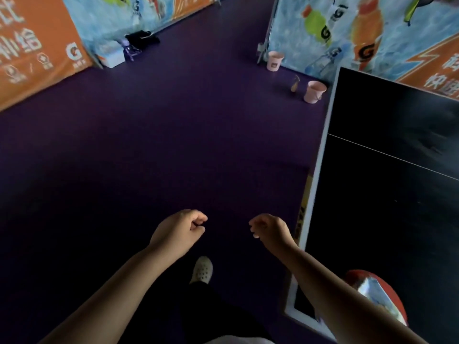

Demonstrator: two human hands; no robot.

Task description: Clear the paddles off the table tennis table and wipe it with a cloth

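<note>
Here, left hand [182, 230] and right hand [270, 230] loosely curled, apart, above floor [173, 145].

A dark table tennis table [385, 232] with a white edge fills the right side; a thin white line crosses its top; a red paddle [357, 278] lies near its closest corner, only partly in view. Beside it spreads a dark purple floor [149, 157]; a pink bucket [314, 91] stands on it at the table's far corner, a second pink bucket [274, 60] further off, a small brown object [294, 85] between them; a black heap of cloth [142, 38] and a purple bottle [129, 49] sit far away at the left.
</note>
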